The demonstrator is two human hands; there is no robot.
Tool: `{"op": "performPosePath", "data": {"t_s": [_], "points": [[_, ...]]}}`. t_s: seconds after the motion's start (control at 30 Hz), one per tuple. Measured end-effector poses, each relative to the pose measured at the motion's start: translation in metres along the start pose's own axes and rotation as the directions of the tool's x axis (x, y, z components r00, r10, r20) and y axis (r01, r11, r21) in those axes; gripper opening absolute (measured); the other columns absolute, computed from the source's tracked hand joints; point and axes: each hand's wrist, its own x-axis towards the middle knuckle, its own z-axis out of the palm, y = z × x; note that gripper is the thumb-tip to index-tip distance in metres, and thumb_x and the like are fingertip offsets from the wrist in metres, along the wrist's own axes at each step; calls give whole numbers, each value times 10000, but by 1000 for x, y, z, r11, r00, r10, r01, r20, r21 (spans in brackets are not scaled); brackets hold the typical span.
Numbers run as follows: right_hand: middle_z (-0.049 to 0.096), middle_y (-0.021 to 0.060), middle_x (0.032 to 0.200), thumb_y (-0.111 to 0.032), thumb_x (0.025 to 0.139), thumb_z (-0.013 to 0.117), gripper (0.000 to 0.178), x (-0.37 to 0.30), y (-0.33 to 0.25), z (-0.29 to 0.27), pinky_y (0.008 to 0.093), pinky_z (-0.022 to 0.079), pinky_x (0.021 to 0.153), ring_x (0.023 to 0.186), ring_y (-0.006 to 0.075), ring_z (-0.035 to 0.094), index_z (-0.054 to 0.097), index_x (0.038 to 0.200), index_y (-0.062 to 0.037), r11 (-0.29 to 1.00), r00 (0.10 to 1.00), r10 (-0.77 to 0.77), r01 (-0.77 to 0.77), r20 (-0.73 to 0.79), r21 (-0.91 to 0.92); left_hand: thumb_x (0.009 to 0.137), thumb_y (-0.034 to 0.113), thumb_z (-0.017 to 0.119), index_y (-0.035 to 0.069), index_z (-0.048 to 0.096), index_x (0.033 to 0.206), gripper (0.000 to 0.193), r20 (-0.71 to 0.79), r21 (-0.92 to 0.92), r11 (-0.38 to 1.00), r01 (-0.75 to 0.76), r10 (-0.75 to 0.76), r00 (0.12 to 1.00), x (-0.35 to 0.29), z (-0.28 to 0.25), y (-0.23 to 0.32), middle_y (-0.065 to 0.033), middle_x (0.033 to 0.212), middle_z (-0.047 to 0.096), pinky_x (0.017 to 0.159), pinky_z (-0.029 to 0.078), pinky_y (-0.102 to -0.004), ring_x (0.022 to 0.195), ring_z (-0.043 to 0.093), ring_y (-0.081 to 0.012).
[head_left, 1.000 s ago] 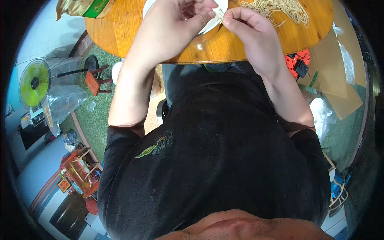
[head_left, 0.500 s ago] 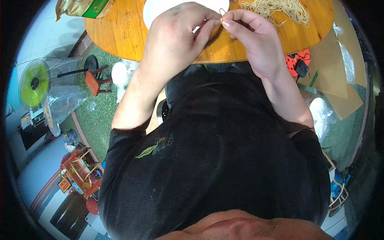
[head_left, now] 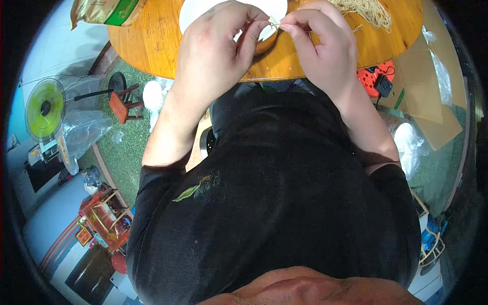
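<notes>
Between my hands a short piece of thin beige string (head_left: 274,25) is stretched over the near side of a white round plate (head_left: 195,11). My left hand (head_left: 218,43) pinches one end between thumb and forefinger, at the plate's near edge. Thumb and forefinger of my right hand (head_left: 325,46) close on the other end, a little to the right. A tangled heap of similar beige string (head_left: 373,14) lies on the table beyond my right hand. Whether the piece has a knot in it is too small to tell.
The wooden table (head_left: 147,48) has a curved near edge. A tan and green bag (head_left: 109,10) stands at its far left. On the floor are a green fan (head_left: 46,107), a small wooden stool (head_left: 122,107), a red power strip (head_left: 368,81) and cardboard (head_left: 422,76).
My fingertips have drawn slightly apart, and the loop that stood up between them is now pulled into a short taut piece. Both hands have shifted a little to the left.
</notes>
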Motion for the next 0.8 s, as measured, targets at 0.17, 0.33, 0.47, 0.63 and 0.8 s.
{"op": "performPosePath", "data": {"t_s": [0.17,0.33,0.47,0.63,0.8], "points": [[594,162,904,33,869,675,93,5,54,38,383,496,722,831,342,609,604,924,9,801,812,-395,533,-429,272,885,-20,703,-13,639,972,109,12,163,958,-234,236,972,-5,3,-24,-145,939,676,720,546,-364,844,689,-292],[578,159,931,50,877,656,111,1,14,1,399,494,723,835,352,596,593,951,-3,975,985,-175,174,9,-136,749,-33,677,49,604,901,188,54,123,905,-406,403,914,-20,4,-36,-91,982,679,805,535,-427,916,672,-313],[582,155,935,42,870,674,120,3,53,39,389,500,720,835,343,604,602,953,-8,839,836,-378,491,-398,235,820,-77,663,16,633,997,202,165,100,911,-400,381,910,-20,-1,-32,-145,1041,686,829,541,-405,955,684,-346],[606,141,895,19,840,724,131,7,5,1,367,515,694,795,308,625,643,938,-10,971,974,-225,222,-27,-86,905,95,724,25,695,967,98,165,-132,964,-231,251,954,-18,-8,-37,-104,925,695,770,550,-333,882,706,-269],[627,136,880,24,849,710,90,10,3,2,357,520,677,766,292,634,665,920,-10,965,964,-264,263,-38,-26,1022,108,657,-18,708,1022,137,262,-341,911,231,-144,954,-4,-7,-18,-39,1003,723,856,536,-261,950,660,-91]]}}
